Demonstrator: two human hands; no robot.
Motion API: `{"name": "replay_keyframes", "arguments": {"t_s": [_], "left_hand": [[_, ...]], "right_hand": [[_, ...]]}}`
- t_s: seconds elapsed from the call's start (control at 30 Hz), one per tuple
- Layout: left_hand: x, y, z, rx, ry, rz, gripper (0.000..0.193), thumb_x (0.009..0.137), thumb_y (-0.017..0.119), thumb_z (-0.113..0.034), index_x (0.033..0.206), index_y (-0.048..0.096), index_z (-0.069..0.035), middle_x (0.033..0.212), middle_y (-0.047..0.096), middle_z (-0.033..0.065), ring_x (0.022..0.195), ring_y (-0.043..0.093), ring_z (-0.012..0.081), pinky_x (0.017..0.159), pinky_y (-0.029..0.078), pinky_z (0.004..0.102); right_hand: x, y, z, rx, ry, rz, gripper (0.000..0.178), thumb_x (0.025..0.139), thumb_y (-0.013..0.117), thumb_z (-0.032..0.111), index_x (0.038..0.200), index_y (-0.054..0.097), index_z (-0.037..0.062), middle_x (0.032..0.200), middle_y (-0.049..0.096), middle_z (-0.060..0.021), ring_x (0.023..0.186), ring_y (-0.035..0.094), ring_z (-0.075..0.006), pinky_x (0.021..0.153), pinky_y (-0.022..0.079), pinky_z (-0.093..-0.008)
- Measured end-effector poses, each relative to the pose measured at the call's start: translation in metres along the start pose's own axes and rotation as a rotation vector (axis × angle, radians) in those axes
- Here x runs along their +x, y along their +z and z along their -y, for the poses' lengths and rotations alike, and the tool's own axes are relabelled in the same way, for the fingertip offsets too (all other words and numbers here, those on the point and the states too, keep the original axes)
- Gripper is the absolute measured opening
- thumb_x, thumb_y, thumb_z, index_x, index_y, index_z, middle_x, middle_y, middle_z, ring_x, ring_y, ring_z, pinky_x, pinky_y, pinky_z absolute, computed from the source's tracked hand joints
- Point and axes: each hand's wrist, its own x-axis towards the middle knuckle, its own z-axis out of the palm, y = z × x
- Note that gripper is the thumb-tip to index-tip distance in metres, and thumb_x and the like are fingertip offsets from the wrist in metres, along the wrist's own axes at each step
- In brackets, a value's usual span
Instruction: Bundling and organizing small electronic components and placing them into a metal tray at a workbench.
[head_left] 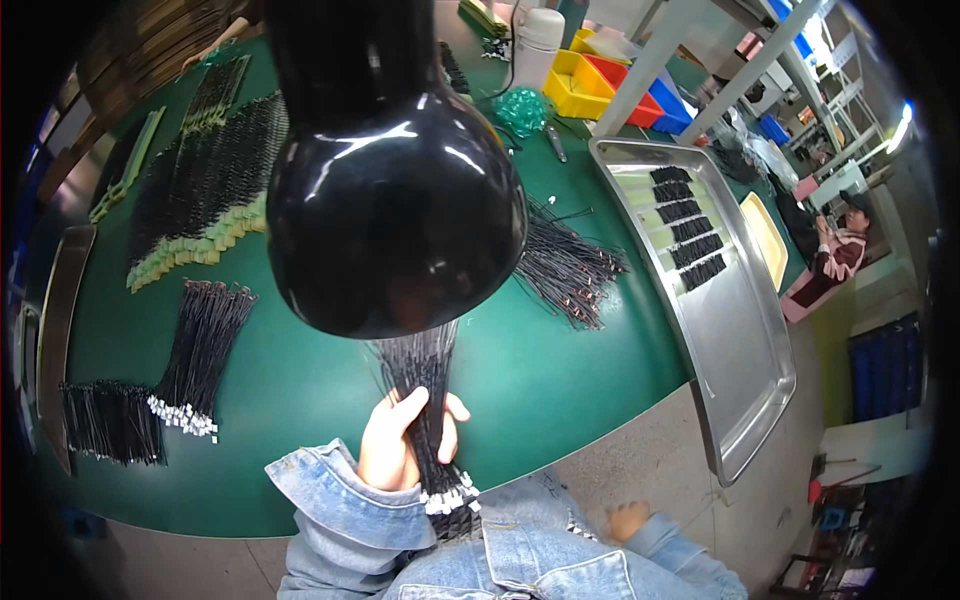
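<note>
My left hand point(405, 435) is closed around a bundle of thin black wires point(432, 405). White connectors point(450, 495) hang from the bundle's near end, just above my lap. The far end of the bundle lies under a black lamp head point(395, 220), which hides part of it. My right hand point(628, 520) is low at the right, beyond the table edge and over the floor; its fingers are too unclear to read. Right of the lamp, a loose heap of black wires point(570, 265) with copper-coloured tips lies on the green table point(310, 385).
Wire bundles with white connectors point(200, 350) lie at the left, below rows of wires on greenish strips point(200, 185). A metal tray point(745, 345) holding several black wire groups overhangs the table's right edge. Colored bins point(580, 88) and a white bottle point(537, 45) stand behind. Another person point(840, 250) sits far right.
</note>
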Motion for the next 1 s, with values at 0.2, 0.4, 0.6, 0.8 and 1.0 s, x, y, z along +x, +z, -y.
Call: {"name": "replay_keyframes", "arguments": {"t_s": [0.2, 0.4, 0.6, 0.8, 1.0], "left_hand": [[-0.021, -0.019, -0.010, -0.003, 0.122, -0.123, 0.038, 0.086, 0.036, -0.024, 0.075, 0.051, 0.009, 0.047, 0.047, 0.0136, 0.040, 0.043, 0.0188, 0.043, 0.036, 0.0268], [-0.050, -0.019, -0.025, 0.090, 0.189, -0.128, 0.037, 0.087, 0.033, -0.024, 0.078, 0.050, 0.008, 0.046, 0.046, 0.0132, 0.041, 0.043, 0.0190, 0.045, 0.036, 0.0288], [-0.084, -0.040, -0.044, 0.088, 0.279, -0.149, 0.044, 0.089, 0.031, -0.018, 0.129, 0.021, -0.002, 0.077, 0.054, 0.0153, 0.040, 0.045, 0.0176, 0.037, 0.038, 0.0292], [-0.098, -0.048, -0.055, 0.159, 0.298, -0.192, 0.043, 0.089, 0.029, -0.017, 0.128, 0.022, -0.003, 0.079, 0.054, 0.0141, 0.039, 0.044, 0.0158, 0.037, 0.038, 0.0279], [-0.117, -0.030, -0.074, 0.205, 0.286, -0.209, 0.043, 0.089, 0.031, -0.017, 0.128, 0.024, -0.002, 0.074, 0.053, 0.0130, 0.037, 0.043, 0.0154, 0.036, 0.037, 0.0273]], "right_hand": [[-0.008, -0.104, 0.155, -0.161, -0.690, -0.027, 0.024, 0.071, 0.058, 0.018, 0.090, 0.059, 0.0031, 0.088, 0.059, -0.0158, 0.079, 0.057, -0.0303, 0.069, 0.046, -0.0375], [0.048, -0.166, 0.282, -0.088, -0.993, -0.678, 0.054, 0.074, 0.060, 0.023, 0.117, 0.041, -0.0039, 0.119, 0.043, -0.0190, 0.114, 0.039, -0.0293, 0.095, 0.031, -0.0361], [0.090, -0.144, 0.307, -0.501, -0.950, -0.691, 0.070, 0.076, 0.050, 0.041, 0.119, 0.032, -0.0107, 0.127, 0.030, -0.0234, 0.122, 0.025, -0.0311, 0.102, 0.016, -0.0396], [0.079, -0.108, 0.327, -0.386, -1.124, -0.515, 0.070, 0.075, 0.053, 0.039, 0.121, 0.031, -0.0089, 0.128, 0.029, -0.0233, 0.122, 0.025, -0.0320, 0.101, 0.019, -0.0403], [0.057, -0.030, 0.364, -0.310, -1.514, -0.212, 0.065, 0.071, 0.057, 0.031, 0.118, 0.034, -0.0076, 0.123, 0.035, -0.0218, 0.119, 0.030, -0.0322, 0.099, 0.022, -0.0398]]}}
